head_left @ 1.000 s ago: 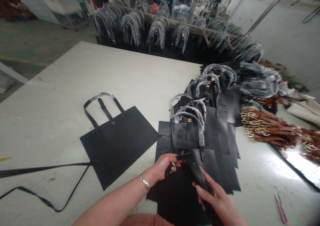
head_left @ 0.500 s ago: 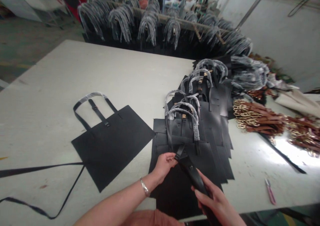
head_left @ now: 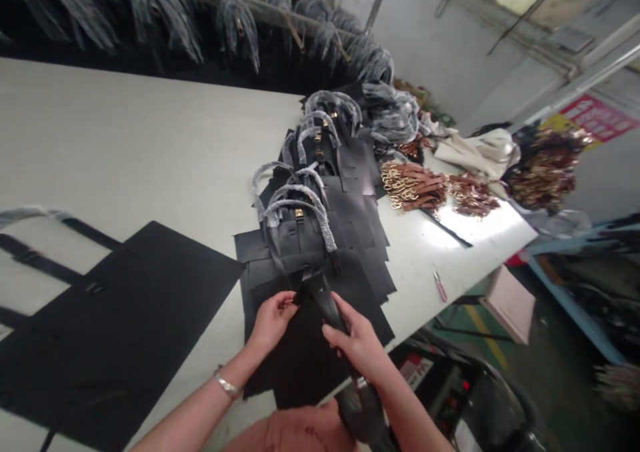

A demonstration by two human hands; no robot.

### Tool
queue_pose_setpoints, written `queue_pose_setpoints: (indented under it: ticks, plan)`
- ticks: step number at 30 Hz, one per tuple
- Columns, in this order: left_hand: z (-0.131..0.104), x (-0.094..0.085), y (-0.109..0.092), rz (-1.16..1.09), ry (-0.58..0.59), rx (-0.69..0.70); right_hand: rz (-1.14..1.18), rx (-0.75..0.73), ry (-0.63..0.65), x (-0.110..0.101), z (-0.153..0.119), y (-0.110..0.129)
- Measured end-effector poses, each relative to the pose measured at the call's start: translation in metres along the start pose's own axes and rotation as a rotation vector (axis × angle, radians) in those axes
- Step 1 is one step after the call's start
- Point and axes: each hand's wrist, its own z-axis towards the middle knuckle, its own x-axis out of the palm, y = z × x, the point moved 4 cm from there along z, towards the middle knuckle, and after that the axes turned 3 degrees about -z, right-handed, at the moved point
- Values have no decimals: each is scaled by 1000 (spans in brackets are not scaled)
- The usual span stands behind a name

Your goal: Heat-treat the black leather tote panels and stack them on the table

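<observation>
The two hands work just beside each other but apart, over the near end of an overlapping stack of black bag panels (head_left: 360, 279). The left hand (head_left: 273, 320), a silver bracelet (head_left: 227, 384) at its wrist, pinches the end of a short black strap (head_left: 301, 292) between thumb and fingers. The right hand (head_left: 357, 340) is wrapped around a long black object (head_left: 325, 299) — exactly what it is, I cannot tell — whose upper end meets the strap near the left fingertips and whose lower part slants toward the person's body.

Up the stack, plastic-wrapped handles (head_left: 327, 229) arch over the panels, with a gold clasp (head_left: 299, 213) showing beneath the nearest ones. To the left, a separate black tote panel (head_left: 130, 312) lies flat on the white table (head_left: 120, 145), its corner close to the stack. On the right lie brown straps (head_left: 425, 191) with gold hooks and, nearer the edge, pink-handled snips (head_left: 441, 288).
</observation>
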Motion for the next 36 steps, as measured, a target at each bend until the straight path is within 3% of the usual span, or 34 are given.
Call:
queue_pose_setpoints:
  ticks: [5,8,11,13,16,19,21,23,26,31,33,36]
  plan:
    - [4,-22,-20,755,-253,209,72,68,-338,-71,-21,-15]
    - [9,-26,-27,995,-243,189,49,162,-454,-106,-49,-37]
    - [19,-28,-30,1067,-198,145,74,237,-490,-115,-68,-66]
    - [28,-32,-29,1031,-163,73,113,262,-474,-108,-73,-81]
    - [40,-39,-28,797,-43,-41,168,263,-429,-91,-71,-91]
    - [42,-42,-40,434,93,27,221,230,-414,-81,-62,-89]
    - [35,-45,-55,187,182,106,238,206,-422,-79,-56,-84]
    - [24,-52,-72,-39,235,99,237,176,-441,-77,-51,-78]
    - [7,-71,-101,-303,176,41,219,150,-473,-75,-46,-76]
    - [-3,-108,-151,-461,17,166,187,185,-417,-73,-34,-84]
    - [2,-117,-146,-407,-37,122,145,174,-372,-72,-27,-82]
    - [10,-129,-105,-199,-148,-43,78,123,-281,-66,-16,-67]
